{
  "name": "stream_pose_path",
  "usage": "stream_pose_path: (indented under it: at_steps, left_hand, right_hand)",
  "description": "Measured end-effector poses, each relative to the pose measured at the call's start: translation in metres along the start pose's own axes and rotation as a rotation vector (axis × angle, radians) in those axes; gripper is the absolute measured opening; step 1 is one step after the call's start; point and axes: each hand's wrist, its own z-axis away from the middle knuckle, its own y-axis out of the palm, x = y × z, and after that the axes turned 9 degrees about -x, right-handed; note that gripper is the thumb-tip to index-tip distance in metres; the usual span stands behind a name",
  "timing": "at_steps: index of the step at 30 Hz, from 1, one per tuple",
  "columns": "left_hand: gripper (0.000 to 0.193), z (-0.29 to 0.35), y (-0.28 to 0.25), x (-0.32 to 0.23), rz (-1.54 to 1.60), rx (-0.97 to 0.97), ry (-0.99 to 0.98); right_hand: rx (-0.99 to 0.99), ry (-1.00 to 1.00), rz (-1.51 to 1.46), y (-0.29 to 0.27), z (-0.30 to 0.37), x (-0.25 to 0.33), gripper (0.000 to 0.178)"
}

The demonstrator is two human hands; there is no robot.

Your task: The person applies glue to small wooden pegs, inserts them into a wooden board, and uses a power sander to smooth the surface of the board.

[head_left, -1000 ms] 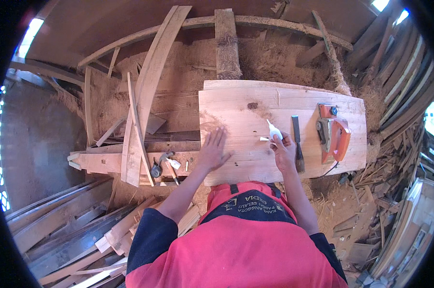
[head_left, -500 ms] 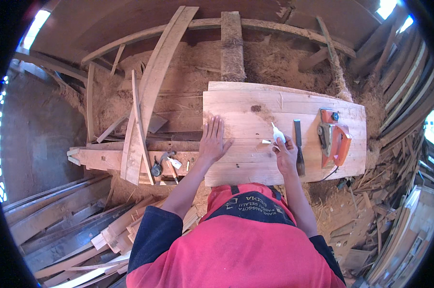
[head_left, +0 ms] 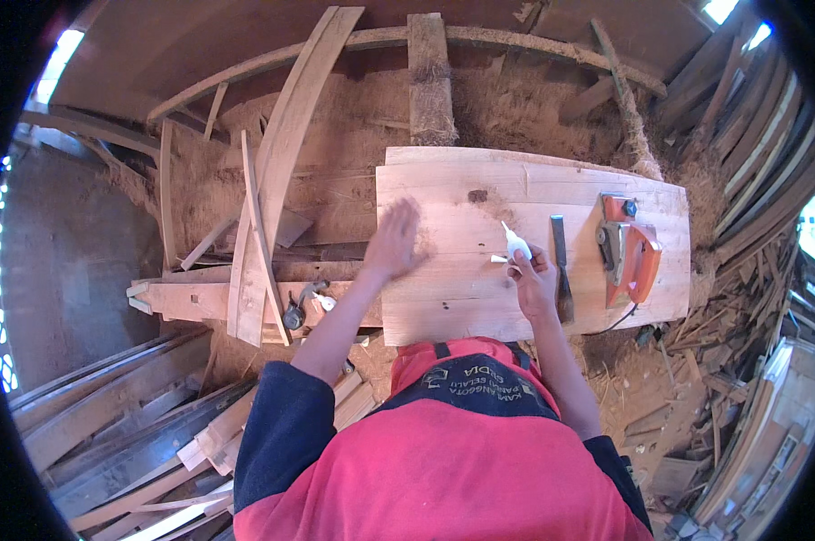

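Note:
A wide pale wooden board lies before me. My right hand grips a small white glue bottle, its pointed nozzle turned up and away from me. Beside the bottle, a little white cap rests on the wood. My left hand is at the board's left edge, flat with fingers stretched out and smeared by motion; whether it touches the surface I cannot tell. Right of my right hand lies a chisel, and beyond it an orange electric planer.
On the beam at left are a hammer, partly behind my left forearm, a dark round tool and another white bottle. Long planks lean across it. Sawdust and stacked timber surround the work spot.
My left hand has shifted slightly up the board's left edge, its fingers drawn closer together. The glue bottle stays in my right hand, moved a little to the left.

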Motion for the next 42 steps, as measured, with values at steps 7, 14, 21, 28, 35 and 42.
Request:
stream_pose_path:
  at_steps: [7,14,21,28,35,42]
  left_hand:
    - [0.095,0.011,-0.010,0.011,-0.087,0.208,0.084]
    - [0.090,0.026,0.002,-0.039,-0.008,0.065,0.008]
    - [0.071,-0.051,-0.018,0.045,-0.472,-0.024,-0.579]
    - [0.063,-0.032,-0.035,0.054,-0.035,-0.481,-0.535]
    - [0.057,0.115,0.027,-0.007,0.529,-0.331,-0.949]
    - [0.062,0.112,-0.004,-0.057,0.527,-0.104,-0.911]
  right_hand:
    - [-0.044,-0.009,-0.021,-0.004,0.001,-0.003,0.028]
    - [-0.020,-0.010,-0.050,-0.010,-0.001,-0.002,0.028]
    - [0.012,0.000,-0.022,0.001,0.002,0.001,0.028]
    - [0.091,0.028,0.020,0.015,0.001,-0.009,0.031]
    - [0.316,-0.093,0.449,0.081,-0.004,-0.058,0.031]
    - [0.354,-0.359,0.840,0.122,-0.047,-0.082,0.034]
